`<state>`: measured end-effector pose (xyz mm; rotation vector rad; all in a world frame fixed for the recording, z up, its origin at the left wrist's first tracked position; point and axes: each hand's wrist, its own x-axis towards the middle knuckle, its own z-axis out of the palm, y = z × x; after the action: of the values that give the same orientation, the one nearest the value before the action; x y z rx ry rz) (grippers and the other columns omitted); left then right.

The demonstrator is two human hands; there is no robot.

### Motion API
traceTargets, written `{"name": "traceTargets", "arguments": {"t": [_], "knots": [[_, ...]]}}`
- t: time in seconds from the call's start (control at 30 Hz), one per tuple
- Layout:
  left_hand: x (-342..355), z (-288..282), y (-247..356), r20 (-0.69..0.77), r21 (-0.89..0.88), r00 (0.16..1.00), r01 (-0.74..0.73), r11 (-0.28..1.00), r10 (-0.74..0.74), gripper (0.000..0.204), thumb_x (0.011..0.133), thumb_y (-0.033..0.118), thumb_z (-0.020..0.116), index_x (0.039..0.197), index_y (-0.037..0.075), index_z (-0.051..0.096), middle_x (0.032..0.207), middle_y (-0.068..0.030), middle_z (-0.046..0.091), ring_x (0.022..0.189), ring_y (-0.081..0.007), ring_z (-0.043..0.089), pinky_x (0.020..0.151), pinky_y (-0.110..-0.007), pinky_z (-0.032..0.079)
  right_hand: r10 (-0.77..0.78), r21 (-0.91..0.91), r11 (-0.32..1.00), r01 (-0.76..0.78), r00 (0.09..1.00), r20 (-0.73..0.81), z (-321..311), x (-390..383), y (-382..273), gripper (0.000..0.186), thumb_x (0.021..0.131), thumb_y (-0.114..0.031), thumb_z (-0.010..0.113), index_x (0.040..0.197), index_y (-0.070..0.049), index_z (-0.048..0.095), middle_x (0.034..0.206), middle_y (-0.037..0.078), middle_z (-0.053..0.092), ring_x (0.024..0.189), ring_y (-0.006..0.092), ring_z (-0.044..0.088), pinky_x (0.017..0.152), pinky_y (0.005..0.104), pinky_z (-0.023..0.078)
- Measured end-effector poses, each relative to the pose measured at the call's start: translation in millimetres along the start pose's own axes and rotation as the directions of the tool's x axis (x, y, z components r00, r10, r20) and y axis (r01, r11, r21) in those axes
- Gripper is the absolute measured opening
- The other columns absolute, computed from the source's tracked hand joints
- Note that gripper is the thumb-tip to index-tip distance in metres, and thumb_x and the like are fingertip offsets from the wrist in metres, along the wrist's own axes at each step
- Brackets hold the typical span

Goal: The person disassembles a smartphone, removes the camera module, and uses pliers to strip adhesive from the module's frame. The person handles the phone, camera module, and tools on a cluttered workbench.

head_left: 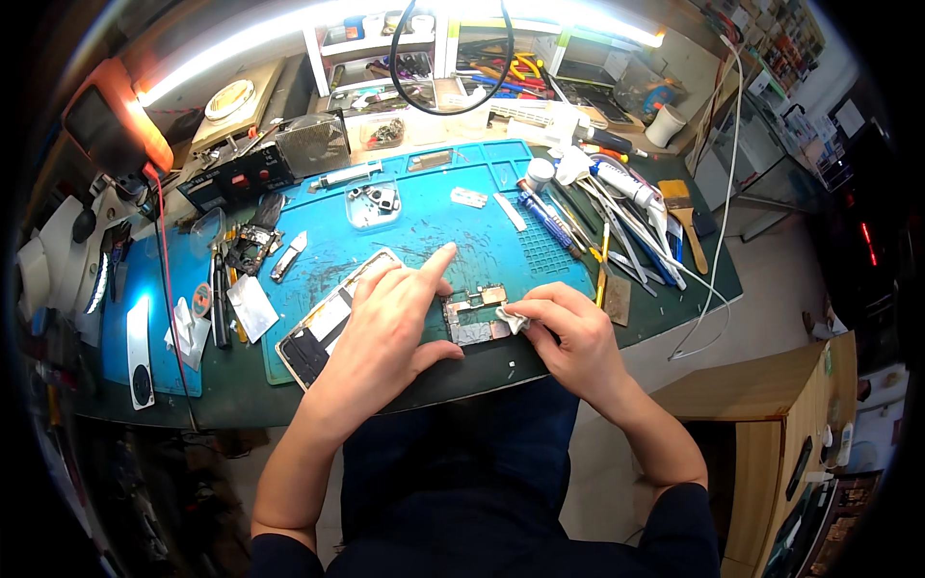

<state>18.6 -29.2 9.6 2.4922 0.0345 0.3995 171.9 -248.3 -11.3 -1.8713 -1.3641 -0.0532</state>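
A small phone circuit board lies on the blue mat near the bench's front edge. My right hand pinches a crumpled white wipe at the board's right side. My left hand is just left of the board, index finger stretched out above the mat and thumb spread toward the board's lower left corner. An opened phone housing lies slanted beside and partly under my left hand, which hides some of it.
The blue mat holds a tray of small parts. Pens, tweezers and a brush are heaped at the right; tools and an orange meter stand left. Shelves line the back; a white cable hangs over the right edge.
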Motion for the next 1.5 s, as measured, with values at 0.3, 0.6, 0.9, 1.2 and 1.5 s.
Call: {"name": "traceTargets", "arguments": {"t": [0.3, 0.6, 0.9, 1.2, 1.5], "knots": [[0, 2, -3, -0.001, -0.014, 1.000, 0.015, 1.000, -0.015, 0.104, 0.077, 0.021, 0.094, 0.164, 0.005, 0.041, 0.123, -0.0088, 0.075, 0.131, -0.0347, 0.060, 0.127, -0.051, 0.032, -0.117, -0.041, 0.991, 0.124, 0.983, 0.138, -7, 3, 2, 0.036, 0.080, 0.005, 0.079, 0.115, -0.004, 0.076, 0.106, 0.010, 0.068, 0.093, 0.0297, 0.068, 0.080, 0.0400, 0.057], [1, 2, -3, -0.018, 0.003, 1.000, -0.001, 1.000, 0.001, 0.104, 0.077, 0.023, 0.094, 0.164, 0.003, 0.040, 0.121, -0.0092, 0.075, 0.128, -0.0329, 0.064, 0.127, -0.051, 0.031, -0.165, -0.024, 0.985, 0.170, 0.977, 0.131, -5, 4, 4, 0.035, 0.079, 0.008, 0.078, 0.111, -0.005, 0.077, 0.100, 0.008, 0.069, 0.090, 0.0287, 0.067, 0.077, 0.0395, 0.057], [2, 1, -2, -0.012, 0.015, 1.000, 0.006, 1.000, -0.006, 0.105, 0.078, 0.023, 0.094, 0.165, 0.003, 0.039, 0.121, -0.0091, 0.076, 0.127, -0.0313, 0.065, 0.128, -0.051, 0.030, -0.193, 0.021, 0.981, 0.192, 0.971, 0.140, -5, 3, 9, 0.033, 0.078, 0.009, 0.077, 0.109, -0.004, 0.078, 0.101, 0.009, 0.070, 0.091, 0.0287, 0.067, 0.077, 0.0400, 0.057], [2, 3, -4, -0.014, 0.006, 1.000, -0.017, 1.000, 0.017, 0.106, 0.077, 0.022, 0.094, 0.165, 0.004, 0.038, 0.119, -0.0086, 0.075, 0.125, -0.0302, 0.066, 0.128, -0.052, 0.030, -0.063, 0.241, 0.970, 0.029, 0.989, 0.134, -23, 0, 15, 0.028, 0.087, 0.007, 0.076, 0.113, -0.003, 0.078, 0.106, 0.009, 0.071, 0.099, 0.0236, 0.069, 0.085, 0.0350, 0.056], [4, 12, -5, -0.100, 0.083, 0.992, -0.064, 0.995, 0.072, 0.109, 0.074, 0.028, 0.096, 0.164, 0.004, 0.040, 0.114, -0.0066, 0.069, 0.115, -0.0283, 0.065, 0.123, -0.051, 0.036, 0.460, 0.420, 0.849, -0.321, 0.840, -0.288, -74, 24, 46, 0.020, 0.104, -0.014, 0.078, 0.112, -0.001, 0.066, 0.097, 0.004, 0.075, 0.084, 0.0088, 0.069, 0.077, 0.0233, 0.055]]}}
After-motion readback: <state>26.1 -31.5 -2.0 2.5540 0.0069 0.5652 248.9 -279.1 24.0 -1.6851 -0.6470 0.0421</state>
